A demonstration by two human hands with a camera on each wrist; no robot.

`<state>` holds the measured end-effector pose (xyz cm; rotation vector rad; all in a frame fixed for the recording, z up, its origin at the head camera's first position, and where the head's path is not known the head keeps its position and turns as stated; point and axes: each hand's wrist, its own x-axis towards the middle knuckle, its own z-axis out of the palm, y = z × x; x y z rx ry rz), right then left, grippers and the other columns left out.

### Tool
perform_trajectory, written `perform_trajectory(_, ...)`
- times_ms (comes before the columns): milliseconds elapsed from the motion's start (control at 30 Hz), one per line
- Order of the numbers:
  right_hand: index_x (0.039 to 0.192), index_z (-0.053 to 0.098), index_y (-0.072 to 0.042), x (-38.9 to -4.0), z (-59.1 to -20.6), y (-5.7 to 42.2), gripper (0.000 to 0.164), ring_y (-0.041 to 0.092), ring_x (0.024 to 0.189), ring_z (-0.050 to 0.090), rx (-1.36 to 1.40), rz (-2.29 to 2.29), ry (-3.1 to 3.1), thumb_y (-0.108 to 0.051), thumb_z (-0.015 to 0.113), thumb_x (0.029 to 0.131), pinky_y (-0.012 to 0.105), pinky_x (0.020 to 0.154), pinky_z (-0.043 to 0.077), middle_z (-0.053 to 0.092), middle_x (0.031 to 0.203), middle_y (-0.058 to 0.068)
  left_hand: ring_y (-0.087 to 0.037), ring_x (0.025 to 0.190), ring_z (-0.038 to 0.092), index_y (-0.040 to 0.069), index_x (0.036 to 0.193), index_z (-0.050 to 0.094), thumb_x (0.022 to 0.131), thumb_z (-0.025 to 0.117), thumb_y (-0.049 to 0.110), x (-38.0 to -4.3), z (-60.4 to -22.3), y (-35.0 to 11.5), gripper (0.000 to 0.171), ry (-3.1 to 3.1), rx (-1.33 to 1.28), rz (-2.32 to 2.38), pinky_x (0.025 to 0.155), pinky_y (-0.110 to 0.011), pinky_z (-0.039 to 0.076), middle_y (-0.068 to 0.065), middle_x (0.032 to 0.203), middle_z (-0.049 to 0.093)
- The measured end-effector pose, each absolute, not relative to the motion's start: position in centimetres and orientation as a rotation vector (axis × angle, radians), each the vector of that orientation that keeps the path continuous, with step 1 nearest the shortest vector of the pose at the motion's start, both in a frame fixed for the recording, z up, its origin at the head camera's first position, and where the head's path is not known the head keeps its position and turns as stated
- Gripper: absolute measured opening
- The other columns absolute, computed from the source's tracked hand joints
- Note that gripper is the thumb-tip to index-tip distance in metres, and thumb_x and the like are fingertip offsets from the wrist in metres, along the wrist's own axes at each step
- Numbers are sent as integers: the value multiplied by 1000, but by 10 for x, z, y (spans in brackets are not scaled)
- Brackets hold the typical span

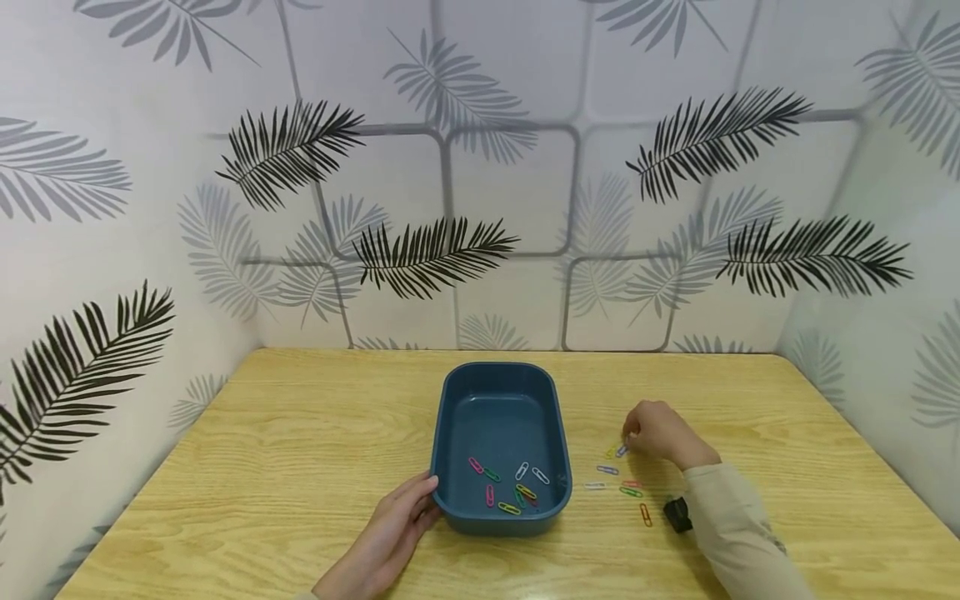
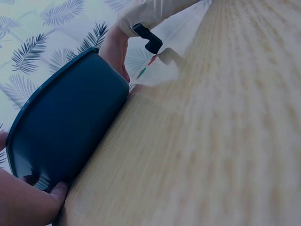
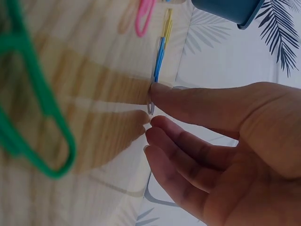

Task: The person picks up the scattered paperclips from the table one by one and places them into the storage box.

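My left hand (image 1: 396,529) holds the near-left side of a dark blue plastic tray (image 1: 498,527), thumb at the rim and fingers against the outer wall. Several coloured paper clips lie inside, including a pink paper clip (image 1: 490,495) and a yellow paper clip (image 1: 509,508). To the tray's right, my right hand (image 1: 663,432) is down at the table, fingertips at a blue-and-white paper clip (image 3: 159,61). Its thumb touches the clip's near end, and a gap shows between thumb and bent fingers. A yellow paper clip (image 3: 168,28) lies just beyond.
On the wood-grain table (image 1: 322,433), between tray and right forearm, lie more clips: a purple clip (image 1: 607,469), a white clip (image 1: 596,486), a green clip (image 1: 632,492) and an orange clip (image 1: 646,514). A black device (image 1: 678,514) sits at the right wrist. Leaf-patterned walls enclose the table.
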<state>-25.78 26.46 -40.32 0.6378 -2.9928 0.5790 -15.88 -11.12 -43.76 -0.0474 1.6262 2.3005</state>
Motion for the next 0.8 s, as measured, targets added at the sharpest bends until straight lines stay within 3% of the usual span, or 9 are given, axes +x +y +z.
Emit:
perform_trajectory(267,76,71,-2,-257,-402,264,10,17,62,53,608,559,-3004,8,69,77,34,56,49,64,71,4,-18,118,49,-10,144,31,101,54,29,-159,-438,-111,63,1635,-57,2293,103,-34,40,-19,141,43)
perform_trajectory(600,73,68,-4,-255,-401,266,11,19,67,56,549,550,-3064,1,75,79,37,60,51,64,75,3,-27,131,39,-13,147,23,102,51,29,-161,-440,-110,67,1645,-32,2287,107,-37,37,-28,150,28)
perform_trajectory(800,75,66,-3,-254,-401,267,10,18,67,53,552,546,-3092,2,72,82,36,59,49,62,75,4,-24,129,42,-12,147,24,102,51,28,-161,-440,-110,66,1641,-31,2286,106,-36,38,-27,150,30)
